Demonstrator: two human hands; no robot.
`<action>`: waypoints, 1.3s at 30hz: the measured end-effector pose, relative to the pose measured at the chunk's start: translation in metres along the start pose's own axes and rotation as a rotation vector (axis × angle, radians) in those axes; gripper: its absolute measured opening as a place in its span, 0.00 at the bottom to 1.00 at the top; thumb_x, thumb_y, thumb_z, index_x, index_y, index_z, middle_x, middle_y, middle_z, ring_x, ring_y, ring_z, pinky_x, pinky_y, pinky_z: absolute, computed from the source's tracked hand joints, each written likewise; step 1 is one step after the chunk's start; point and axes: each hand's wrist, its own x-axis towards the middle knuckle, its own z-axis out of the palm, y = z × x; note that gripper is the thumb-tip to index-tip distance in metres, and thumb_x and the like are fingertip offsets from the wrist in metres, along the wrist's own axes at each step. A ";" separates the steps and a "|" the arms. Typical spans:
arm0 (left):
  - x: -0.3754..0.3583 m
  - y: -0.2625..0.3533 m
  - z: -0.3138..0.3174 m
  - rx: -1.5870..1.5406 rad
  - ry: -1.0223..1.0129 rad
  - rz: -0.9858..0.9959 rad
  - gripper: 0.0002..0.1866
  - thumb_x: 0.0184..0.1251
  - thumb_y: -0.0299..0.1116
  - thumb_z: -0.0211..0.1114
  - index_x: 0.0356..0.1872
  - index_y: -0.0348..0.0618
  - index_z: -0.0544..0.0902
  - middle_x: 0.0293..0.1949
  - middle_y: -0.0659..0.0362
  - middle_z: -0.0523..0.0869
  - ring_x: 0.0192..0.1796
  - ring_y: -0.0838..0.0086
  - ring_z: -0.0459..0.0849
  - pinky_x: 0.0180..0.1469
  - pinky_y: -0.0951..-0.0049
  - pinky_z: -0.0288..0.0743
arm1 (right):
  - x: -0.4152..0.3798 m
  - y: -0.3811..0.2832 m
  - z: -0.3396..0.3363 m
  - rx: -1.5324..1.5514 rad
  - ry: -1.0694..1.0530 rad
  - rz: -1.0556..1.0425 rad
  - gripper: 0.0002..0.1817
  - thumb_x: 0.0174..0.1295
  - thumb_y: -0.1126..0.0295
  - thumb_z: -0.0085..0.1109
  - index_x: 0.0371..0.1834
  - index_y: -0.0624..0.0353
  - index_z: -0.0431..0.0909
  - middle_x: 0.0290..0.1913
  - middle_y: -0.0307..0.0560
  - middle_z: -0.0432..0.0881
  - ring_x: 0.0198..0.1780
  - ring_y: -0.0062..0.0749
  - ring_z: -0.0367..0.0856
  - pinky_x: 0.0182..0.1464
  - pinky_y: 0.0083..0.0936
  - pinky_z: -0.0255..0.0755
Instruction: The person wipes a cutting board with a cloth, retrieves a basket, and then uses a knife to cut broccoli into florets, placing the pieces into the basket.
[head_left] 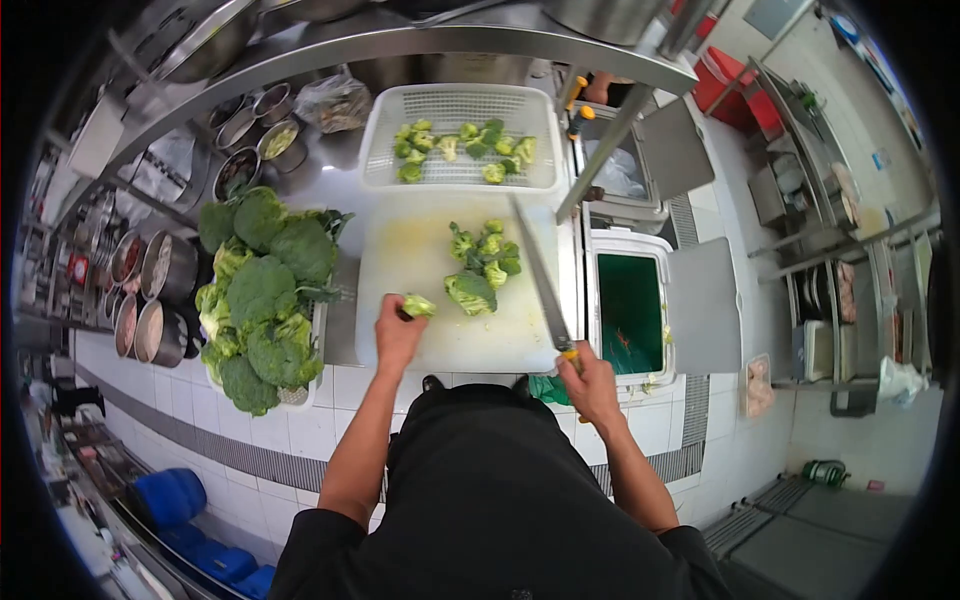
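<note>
In the head view, the left hand [399, 333] holds a broccoli piece [418, 306] between its fingers, above the cutting board [385, 270]. The right hand [588, 383] is closed around the knife [541, 275], and cut florets [486, 264] lie between both hands, farther forward.

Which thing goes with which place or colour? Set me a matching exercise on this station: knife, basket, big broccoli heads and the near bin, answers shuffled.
1. Knife
2. Basket
3. Big broccoli heads
4. Near bin

A. Green inside
B. Left of the board
C. In the right hand
D. White, beyond the board

Pairs: 1-C, 2-D, 3-B, 4-A
</note>
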 end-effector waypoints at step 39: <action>0.071 0.104 0.032 0.754 -0.231 0.370 0.12 0.60 0.29 0.68 0.45 0.44 0.87 0.46 0.47 0.89 0.51 0.51 0.87 0.54 0.54 0.80 | -0.031 0.082 -0.022 0.267 0.207 0.280 0.17 0.72 0.59 0.59 0.49 0.63 0.76 0.24 0.61 0.82 0.26 0.54 0.83 0.32 0.42 0.73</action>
